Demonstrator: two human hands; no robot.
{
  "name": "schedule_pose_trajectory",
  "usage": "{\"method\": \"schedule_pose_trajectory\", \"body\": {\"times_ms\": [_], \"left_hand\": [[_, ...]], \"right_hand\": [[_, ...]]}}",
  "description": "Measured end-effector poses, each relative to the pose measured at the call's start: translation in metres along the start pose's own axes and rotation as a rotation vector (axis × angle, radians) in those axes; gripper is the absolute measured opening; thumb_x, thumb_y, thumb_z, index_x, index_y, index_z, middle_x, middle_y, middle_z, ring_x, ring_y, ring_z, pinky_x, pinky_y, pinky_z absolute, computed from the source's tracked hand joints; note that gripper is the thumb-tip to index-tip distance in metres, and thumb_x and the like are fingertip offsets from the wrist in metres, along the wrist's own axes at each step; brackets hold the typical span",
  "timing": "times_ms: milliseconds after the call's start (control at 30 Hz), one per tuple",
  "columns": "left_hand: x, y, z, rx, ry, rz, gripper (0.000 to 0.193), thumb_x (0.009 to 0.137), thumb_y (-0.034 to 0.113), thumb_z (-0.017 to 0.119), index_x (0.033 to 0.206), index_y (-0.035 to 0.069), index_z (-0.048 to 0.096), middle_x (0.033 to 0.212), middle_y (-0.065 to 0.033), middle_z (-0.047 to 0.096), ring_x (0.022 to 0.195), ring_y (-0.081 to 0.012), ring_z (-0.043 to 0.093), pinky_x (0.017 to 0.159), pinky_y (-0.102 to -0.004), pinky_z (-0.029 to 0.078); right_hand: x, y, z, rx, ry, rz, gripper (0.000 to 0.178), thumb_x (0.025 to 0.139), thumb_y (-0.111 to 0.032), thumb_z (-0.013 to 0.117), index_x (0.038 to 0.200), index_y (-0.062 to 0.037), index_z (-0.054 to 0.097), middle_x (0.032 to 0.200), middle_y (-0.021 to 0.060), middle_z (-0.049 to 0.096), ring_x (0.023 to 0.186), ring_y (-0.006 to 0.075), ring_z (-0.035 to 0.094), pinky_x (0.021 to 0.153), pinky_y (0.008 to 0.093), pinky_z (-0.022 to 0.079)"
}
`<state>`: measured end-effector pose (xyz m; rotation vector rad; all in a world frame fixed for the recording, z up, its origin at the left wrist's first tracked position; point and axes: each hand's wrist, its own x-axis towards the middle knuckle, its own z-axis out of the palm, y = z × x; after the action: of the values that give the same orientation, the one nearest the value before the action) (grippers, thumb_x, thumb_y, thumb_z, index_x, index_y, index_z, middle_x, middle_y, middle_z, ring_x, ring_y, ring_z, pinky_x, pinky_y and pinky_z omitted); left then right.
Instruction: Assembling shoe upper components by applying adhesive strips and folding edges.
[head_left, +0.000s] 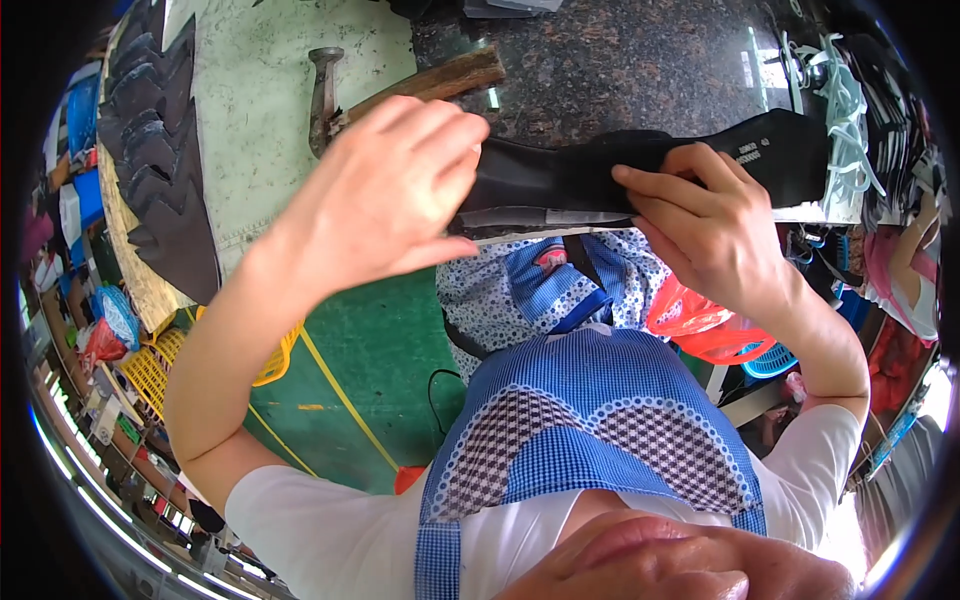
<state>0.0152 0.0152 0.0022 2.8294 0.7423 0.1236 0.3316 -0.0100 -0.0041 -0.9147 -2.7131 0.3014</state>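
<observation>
A long black leather-like piece, folded along its near side and with small white print at the right end, lies along the near edge of the dark stone slab. My right hand is closed on its near edge, with bent fingers pressed on top. Over the left end of the piece is my left hand, thumb stretched away from the bent fingers; no object shows in it. Just beyond this hand rests a hammer, with a metal head and a worn wooden handle.
Dark stacked leather-like pieces lie on the pale board at left. Pale green straps or hooks hang at the slab's right end, beside more black pieces. Below are a red plastic bag and yellow baskets.
</observation>
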Motion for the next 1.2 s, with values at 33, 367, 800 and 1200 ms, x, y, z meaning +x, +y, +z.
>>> {"method": "schedule_pose_trajectory", "body": {"times_ms": [33,367,800,1200], "left_hand": [[0.009,0.012,-0.001,0.021,-0.036,0.011,0.058,0.072,0.036,0.082,0.109,-0.006,0.067,0.121,-0.0144,0.062,0.117,-0.0323,0.059,0.102,-0.0433,0.049],[0.053,0.043,0.024,-0.209,0.038,-0.050,0.062,0.072,0.026,0.085,0.126,0.002,0.066,0.122,-0.0130,0.057,0.115,-0.0313,0.057,0.096,-0.0432,0.048],[0.072,0.068,0.038,-0.023,0.113,0.014,0.035,0.081,0.012,0.068,0.113,0.000,0.070,0.112,-0.0130,0.065,0.105,-0.0282,0.064,0.091,-0.0379,0.053],[0.085,0.099,0.064,0.454,0.220,-0.035,0.025,0.079,0.014,0.066,0.099,-0.001,0.066,0.104,-0.0133,0.064,0.102,-0.0273,0.065,0.089,-0.0339,0.055]], "right_hand": [[0.002,-0.003,-0.005,0.026,-0.015,0.016,0.015,0.072,-0.009,0.075,0.086,-0.0024,0.074,0.110,0.0021,0.074,0.091,0.0215,0.064,0.074,0.0345,0.056],[-0.001,0.041,-0.015,0.738,-0.151,0.308,0.034,0.082,-0.004,0.072,0.116,-0.0028,0.070,0.098,0.0128,0.073,0.093,0.0321,0.069,0.081,0.0419,0.056],[-0.027,0.030,-0.004,0.570,-0.063,0.121,0.042,0.077,0.006,0.067,0.118,-0.0033,0.068,0.113,0.0090,0.073,0.114,0.0312,0.062,0.098,0.0424,0.053],[-0.073,0.040,0.007,0.087,0.108,0.026,0.059,0.073,-0.012,0.079,0.131,-0.0058,0.065,0.133,0.0095,0.068,0.119,0.0312,0.065,0.098,0.0417,0.057]]}}
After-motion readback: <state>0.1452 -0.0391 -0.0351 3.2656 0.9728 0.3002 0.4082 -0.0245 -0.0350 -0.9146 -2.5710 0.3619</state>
